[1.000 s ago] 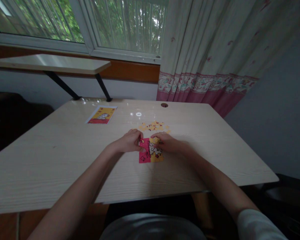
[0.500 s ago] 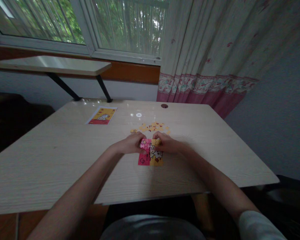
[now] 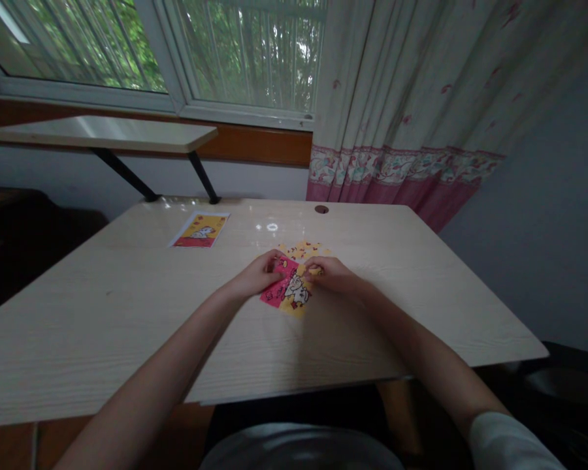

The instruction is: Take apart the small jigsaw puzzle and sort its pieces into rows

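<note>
Left hand (image 3: 255,277): palm down, fingers curled onto the upper-left edge of the puzzle sheet (image 3: 287,291). The thumb is hidden, so it cannot be told whether it pinches or only presses.
Right hand (image 3: 334,275): palm down, fingertips bent onto the sheet's upper-right edge. Again it cannot be told whether this is a grasp or bare contact.
Puzzle sheet: part-assembled, pink on its left and yellow on its right, with a white cartoon figure. It sits skewed between the two hands at centre frame, its lower corner pointing toward the bottom of the frame.
Arm pose: both forearms are bare and rise from the lower corners of the frame to converge at the sheet. A white sleeve shows at the lower right.
Loose pieces (image 3: 304,249): a small yellow scatter just above the hands, close to the fingertips.
Table (image 3: 127,313): pale wood grain. Its near edge crosses the lower frame, and its right edge slants off toward the dark floor.
Open room: bare tabletop lies wide on either side of the hands and below the sheet — less above it, where the pieces lie.
Reference card (image 3: 199,230): a printed picture in the same colours, flat at upper left of the tabletop — well apart from the hands.
Cable hole (image 3: 321,209): near the far edge of the table, above the pieces.
Beyond the table: a wall shelf (image 3: 102,132) at upper left, and a curtain (image 3: 402,98) at upper right.
</note>
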Demonstrator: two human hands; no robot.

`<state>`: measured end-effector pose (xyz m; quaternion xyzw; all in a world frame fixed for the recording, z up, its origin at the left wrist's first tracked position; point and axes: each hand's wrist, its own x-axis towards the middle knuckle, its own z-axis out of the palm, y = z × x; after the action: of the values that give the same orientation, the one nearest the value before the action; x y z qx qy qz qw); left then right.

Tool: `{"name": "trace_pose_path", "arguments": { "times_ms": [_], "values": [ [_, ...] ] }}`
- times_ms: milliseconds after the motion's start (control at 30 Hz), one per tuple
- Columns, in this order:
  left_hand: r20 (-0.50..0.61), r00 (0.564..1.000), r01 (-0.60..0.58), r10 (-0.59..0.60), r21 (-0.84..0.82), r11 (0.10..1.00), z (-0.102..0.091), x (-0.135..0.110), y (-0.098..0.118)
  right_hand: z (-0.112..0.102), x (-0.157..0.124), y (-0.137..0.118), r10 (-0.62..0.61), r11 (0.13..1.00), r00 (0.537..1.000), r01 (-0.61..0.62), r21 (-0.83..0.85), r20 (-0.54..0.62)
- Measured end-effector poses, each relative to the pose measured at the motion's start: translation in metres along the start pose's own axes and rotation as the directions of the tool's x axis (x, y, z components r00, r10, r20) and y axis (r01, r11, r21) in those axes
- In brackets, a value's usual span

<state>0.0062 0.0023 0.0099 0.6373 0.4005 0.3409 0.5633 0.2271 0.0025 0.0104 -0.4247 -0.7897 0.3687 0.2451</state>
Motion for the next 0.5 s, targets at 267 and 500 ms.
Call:
{"name": "trace_pose_path", "arguments": {
  "times_ms": [267, 500],
  "values": [
    [-0.176, 0.983, 0.047, -0.056, -0.053, 0.997, 0.005, 0.0, 0.003, -0.011, 0.008, 0.015, 0.161, 0.955, 0.969, -0.105, 0.278, -0.189],
    [-0.217, 0.959, -0.089, 0.184, 0.385, 0.919, 0.005, 0.002, 0.0, 0.004, 0.011, 0.006, 0.204, 0.769, 0.975, -0.102, 0.631, -0.091]
  ]
}}
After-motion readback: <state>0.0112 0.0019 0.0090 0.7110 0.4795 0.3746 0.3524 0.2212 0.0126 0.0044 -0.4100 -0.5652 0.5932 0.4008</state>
